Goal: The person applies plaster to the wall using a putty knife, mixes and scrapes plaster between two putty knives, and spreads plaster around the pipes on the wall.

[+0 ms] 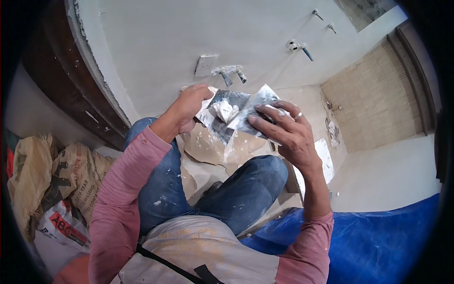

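My left hand (pixel 191 108) is closed on the left edge of a flat grey plate (pixel 235 98), with the fingers curled together around this edge. My right hand (pixel 289 127) is clamped on a second plate (pixel 249 110), also flat and grey, smeared with white. The fingers of this hand are bent and slightly apart from each other, and they press on the face of the plate, near its right side.

The plate in my left hand lies to the right of that grip, reaching out between my two hands. A lump of white paste (pixel 225 111) sits on it, just beside the left edge of the second plate. The second plate extends to the left from my right fingers and, in this view, covers the right part of the first one. Both plates are above my bent knees, in front of the wall (pixel 156 47), below some pipe stubs (pixel 229 75). Lower behind them is a brown sheet (pixel 215 150) with white spots.

My right thumb is hidden, so I cannot tell how it supports the plate from below. The left fingertips are hard to make out. I also cannot tell whether the two plates touch where they overlap.
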`<state>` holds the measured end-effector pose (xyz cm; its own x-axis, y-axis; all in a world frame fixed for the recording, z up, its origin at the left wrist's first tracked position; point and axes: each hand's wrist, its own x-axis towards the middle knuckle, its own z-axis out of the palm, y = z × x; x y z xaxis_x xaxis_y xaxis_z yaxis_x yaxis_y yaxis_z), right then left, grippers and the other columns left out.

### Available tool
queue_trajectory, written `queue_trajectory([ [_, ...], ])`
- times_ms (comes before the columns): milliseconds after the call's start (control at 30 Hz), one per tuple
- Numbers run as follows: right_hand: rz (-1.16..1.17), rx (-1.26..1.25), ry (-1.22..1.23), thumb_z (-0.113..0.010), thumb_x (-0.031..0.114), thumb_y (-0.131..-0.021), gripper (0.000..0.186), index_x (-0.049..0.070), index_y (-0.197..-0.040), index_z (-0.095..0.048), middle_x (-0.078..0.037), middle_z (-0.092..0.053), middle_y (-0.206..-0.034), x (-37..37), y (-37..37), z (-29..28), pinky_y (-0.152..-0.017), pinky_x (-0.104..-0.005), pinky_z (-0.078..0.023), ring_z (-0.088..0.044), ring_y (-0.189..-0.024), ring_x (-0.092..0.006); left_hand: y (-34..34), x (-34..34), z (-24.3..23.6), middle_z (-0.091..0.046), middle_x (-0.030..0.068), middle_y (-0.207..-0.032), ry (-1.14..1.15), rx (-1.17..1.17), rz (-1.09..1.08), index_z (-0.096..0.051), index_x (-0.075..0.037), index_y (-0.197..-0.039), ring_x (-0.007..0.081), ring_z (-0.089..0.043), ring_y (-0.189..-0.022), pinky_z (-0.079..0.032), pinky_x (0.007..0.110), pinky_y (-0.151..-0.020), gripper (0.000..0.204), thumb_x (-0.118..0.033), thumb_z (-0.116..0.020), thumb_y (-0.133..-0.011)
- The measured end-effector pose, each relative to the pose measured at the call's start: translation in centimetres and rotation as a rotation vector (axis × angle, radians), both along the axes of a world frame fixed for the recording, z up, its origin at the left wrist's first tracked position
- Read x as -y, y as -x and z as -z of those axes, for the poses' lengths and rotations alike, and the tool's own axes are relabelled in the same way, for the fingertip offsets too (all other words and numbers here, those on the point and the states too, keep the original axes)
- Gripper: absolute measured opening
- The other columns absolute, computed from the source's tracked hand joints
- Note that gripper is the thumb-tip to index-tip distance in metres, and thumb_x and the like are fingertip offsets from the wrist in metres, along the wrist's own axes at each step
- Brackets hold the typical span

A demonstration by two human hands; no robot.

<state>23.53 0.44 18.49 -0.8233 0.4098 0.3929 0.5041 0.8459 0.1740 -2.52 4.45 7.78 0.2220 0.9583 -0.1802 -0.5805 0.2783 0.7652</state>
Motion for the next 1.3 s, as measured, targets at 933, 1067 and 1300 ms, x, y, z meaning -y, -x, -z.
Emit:
queue_trajectory([
  [933,-0.084,-0.129,0.508,-0.06,-0.003,-0.081,0.042,0.018,-0.116,-0.073,-0.003,-0.074,-0.113,-7.4,-4.5,4.1,-0.09,-0.0342,-0.053,-0.065,-0.095,-0.0241,4.9,-2.9,0.0,-0.067,0.0114,-0.108,-0.118,-0.096,-0.122,-0.06,0.004,-0.116,0.0204,-0.07,-0.095,-0.06,0.038,-0.083,0.026,-0.016,-0.051,-0.102],
  [1067,0.315,-0.339,1.324,-0.065,0.021,-0.097,0.034,0.008,-0.128,-0.067,-0.008,-0.073,-0.102,-14.7,-5.8,14.6,-0.081,-0.032,-0.052,-0.063,-0.086,-0.0146,6.8,-5.1,-1.5,-0.068,0.0128,-0.11,-0.151,-0.118,-0.185,-0.059,0.007,-0.118,0.0211,-0.069,-0.098,-0.058,0.037,-0.09,0.03,-0.016,-0.048,-0.102],
  [1300,0.599,-0.448,1.274,-0.064,0.024,-0.097,0.037,0.01,-0.131,-0.065,-0.005,-0.07,-0.093,-26.3,-3.7,28.9,-0.067,-0.0289,-0.051,-0.061,-0.077,-0.014,12.7,-7.1,-0.8,-0.068,0.0139,-0.111,-0.368,0.117,-0.138,-0.06,0.006,-0.12,0.0213,-0.068,-0.101,-0.055,0.036,-0.095,0.031,-0.016,-0.046,-0.103],
])
